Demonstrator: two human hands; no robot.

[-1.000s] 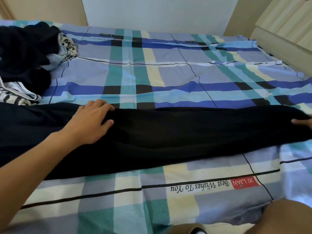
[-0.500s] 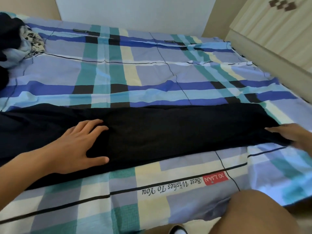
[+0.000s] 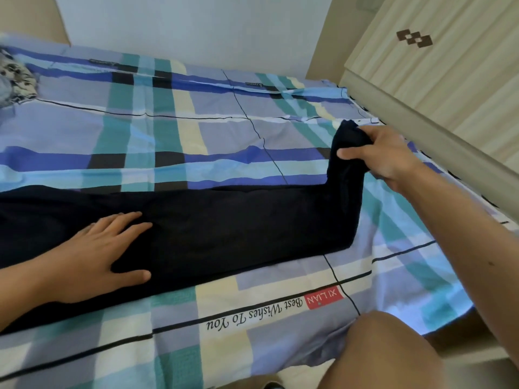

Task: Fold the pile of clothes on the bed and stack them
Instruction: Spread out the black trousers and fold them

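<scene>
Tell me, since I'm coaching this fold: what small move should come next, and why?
Probably bring the raised end over toward the left hand, halving the length. The right hand grips one end of the dark garment above the bed, while the left hand presses the rest flat.

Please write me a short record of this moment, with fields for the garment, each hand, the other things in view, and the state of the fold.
garment: black, laid long across the bed, right end raised off the sheet
left hand: flat on the garment, fingers straight
right hand: grips the raised right end
patterned cloth: at the bed's far left edge, partly cut off by the frame
cabinet: pale wood, right of the bed
fold: not yet folded over; the right end will probably go toward the left
</scene>
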